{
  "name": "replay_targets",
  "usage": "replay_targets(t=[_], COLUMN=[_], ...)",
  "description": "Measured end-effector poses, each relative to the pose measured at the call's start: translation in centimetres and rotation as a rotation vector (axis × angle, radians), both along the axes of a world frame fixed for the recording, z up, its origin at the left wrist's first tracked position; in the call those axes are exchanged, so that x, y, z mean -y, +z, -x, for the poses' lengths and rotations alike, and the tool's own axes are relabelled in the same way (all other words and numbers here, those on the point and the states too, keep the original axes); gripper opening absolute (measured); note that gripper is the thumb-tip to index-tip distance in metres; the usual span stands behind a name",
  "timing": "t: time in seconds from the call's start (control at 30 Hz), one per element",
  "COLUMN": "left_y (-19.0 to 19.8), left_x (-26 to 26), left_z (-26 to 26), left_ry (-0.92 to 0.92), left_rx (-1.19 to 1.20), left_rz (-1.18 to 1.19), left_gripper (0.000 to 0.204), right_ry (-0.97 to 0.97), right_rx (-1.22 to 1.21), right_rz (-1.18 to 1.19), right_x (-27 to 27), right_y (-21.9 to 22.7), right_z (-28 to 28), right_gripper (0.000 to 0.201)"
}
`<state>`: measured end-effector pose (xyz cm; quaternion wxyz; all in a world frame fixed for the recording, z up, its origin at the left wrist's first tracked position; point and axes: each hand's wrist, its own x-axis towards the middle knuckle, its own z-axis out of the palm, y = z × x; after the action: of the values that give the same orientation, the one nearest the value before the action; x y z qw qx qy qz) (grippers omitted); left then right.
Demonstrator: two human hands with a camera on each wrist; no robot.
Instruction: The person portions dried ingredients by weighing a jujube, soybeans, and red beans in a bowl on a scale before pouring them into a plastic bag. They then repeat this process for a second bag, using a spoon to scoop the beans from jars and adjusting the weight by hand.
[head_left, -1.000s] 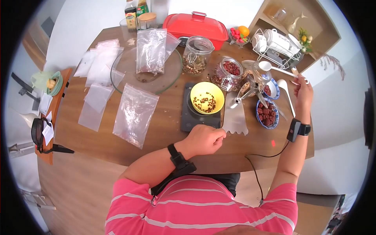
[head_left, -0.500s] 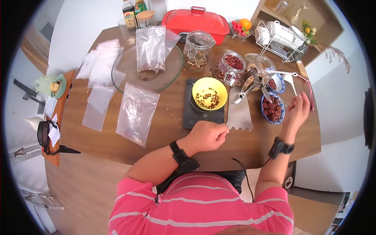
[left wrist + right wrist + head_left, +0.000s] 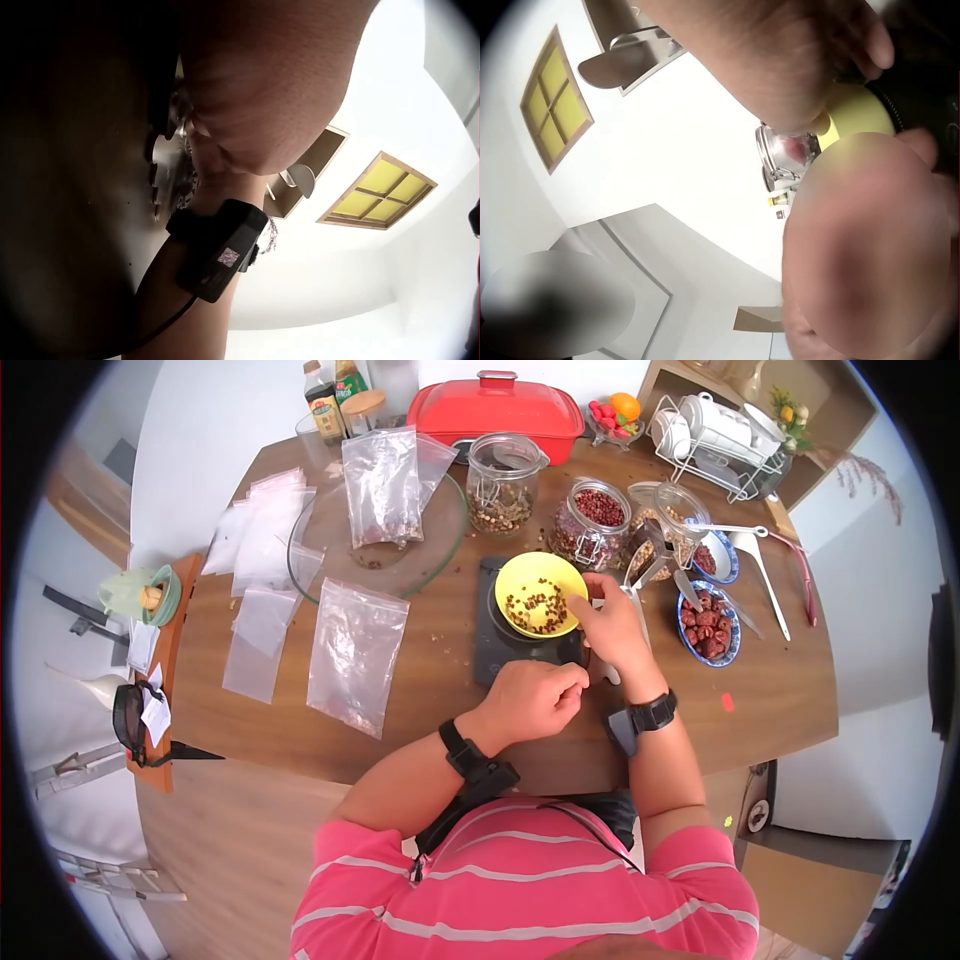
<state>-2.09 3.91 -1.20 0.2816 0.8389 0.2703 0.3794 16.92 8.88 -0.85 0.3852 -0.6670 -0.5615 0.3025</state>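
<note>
Yellow bowl is your centre of the clock, sitting on the black scale with a scatter of small brown bits inside. Your right hand is at about 4 o'clock and looks to be pinching the rim, thumb on the edge; can't really see where the other fingertips land. Left hand is at 6 o'clock, curled up with nothing visible in it, just in front of the scale.

Honestly the rim grip is what I'd watch. It's one-sided, so if your thumb pushes down or you lift only that edge, the bowl could tip and dump the bits on the scale. Leaning on the rim could throw off a reading too, if you're taking one. And with your left knuckles that close, a small nudge might shove the scale.

Further out, the red-filled jar at 1 o'clock is pretty near the bowl, so a wide swing that way could clip it. The mixed-contents jar is at 11, the blue-and-white bowl of dark red pieces at 3, and a clear plastic bag past the scale at 8. Sleeve drag isn't much of a worry, yours are short.
</note>
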Motion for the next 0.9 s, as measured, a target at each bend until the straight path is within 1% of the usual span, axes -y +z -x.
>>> replay_targets(t=[0.13,0.2,0.23,0.3,0.33,0.4,0.47,0.5,0.57,0.6,0.63,0.7,0.73,0.8,0.83,0.87,0.9], left_y=[0.1,0.0,-0.1,-0.4,-0.5,-0.6,-0.6,-0.6,-0.7,-0.6,-0.5,-0.1,0.4,1.7,2.2,2.8,5.5], left_x=[0.0,0.0,-0.1,0.0,0.0,-0.1,0.0,0.1,0.2,0.3,0.5,0.7,0.6,0.2,-0.7,-1.0,-0.8], left_z=[-0.1,-0.3,-0.5,-0.8,-0.8,-0.8,-1.1,-1.2,-1.2,-1.2,-1.1,-0.8,-0.5,0.8,2.1,3.9,5.0], left_ry=[-0.038,-0.054,-0.079,-0.055,-0.076,-0.028,-0.023,-0.001,-0.004,0.003,-0.005,0.019,0.011,0.168,0.197,0.317,0.416], left_rx=[-0.011,-0.057,-0.070,-0.011,-0.026,-0.044,-0.062,-0.064,-0.072,-0.068,-0.083,-0.023,-0.040,-0.025,0.005,0.036,0.078], left_rz=[0.032,0.013,0.011,0.038,0.035,0.112,0.129,0.148,0.166,0.187,0.181,0.307,0.299,0.126,-0.052,-0.010,0.144], left_gripper=[0.013,0.015,0.015,0.016,0.016,0.016,0.015,0.014,0.014,0.013,0.013,0.011,0.011,0.008,0.010,0.011,0.013], right_ry=[-0.069,-0.059,-0.084,-0.062,-0.046,-0.058,-0.062,-0.064,-0.063,-0.032,-0.040,0.025,0.086,0.105,0.131,0.124,0.129], right_rx=[-0.055,-0.090,-0.105,-0.178,-0.187,-0.223,-0.258,-0.316,-0.431,-0.478,-0.493,-0.508,-0.548,-0.574,-0.582,-0.587,-0.596], right_rz=[-0.007,0.171,0.167,0.140,0.123,0.132,0.144,0.125,0.086,0.108,0.101,0.092,0.168,0.148,0.139,0.135,0.131], right_x=[1.1,1.8,2.0,2.3,2.3,2.1,2.0,2.0,1.9,1.9,2.0,2.1,2.3,2.3,2.2,2.1,1.9], right_y=[-0.2,0.9,1.3,1.8,1.9,1.7,1.6,1.5,1.6,2.0,2.0,2.0,2.6,2.3,2.2,2.0,1.7], right_z=[-0.4,-0.3,-0.3,-0.3,-0.5,-0.9,-1.2,-1.2,-1.2,-1.4,-1.5,-1.5,-1.9,-2.0,-1.9,-1.9,-1.9], right_gripper=[0.046,0.043,0.043,0.042,0.043,0.043,0.043,0.044,0.046,0.053,0.053,0.063,0.066,0.066,0.066,0.065,0.065])
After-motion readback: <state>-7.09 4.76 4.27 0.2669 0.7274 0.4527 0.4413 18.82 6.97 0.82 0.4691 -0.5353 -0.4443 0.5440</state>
